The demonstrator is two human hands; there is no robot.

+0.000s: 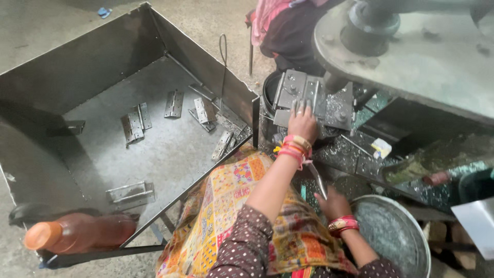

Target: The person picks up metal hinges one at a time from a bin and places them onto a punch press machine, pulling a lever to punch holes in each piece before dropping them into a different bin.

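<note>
My left hand (302, 123), with bangles on the wrist, reaches forward to the grey steel die block (314, 98) of a press. Its fingers lie over a flat grey metal plate (282, 118) at the front of the die. My right hand (333, 203) is lower and closer to me, beside the rim of a round metal basin (411, 221). It grips a thin metal rod (318, 180) that points up and away toward the die. A patterned yellow cloth (242, 206) covers my lap.
A large open sheet-metal bin (103, 62) on the left holds several loose hinge plates (174, 104). An orange-capped brown bottle (77, 231) lies at its near corner. The press's round table (437, 56) overhangs at the upper right. Another person in dark clothing (288, 31) sits beyond the die.
</note>
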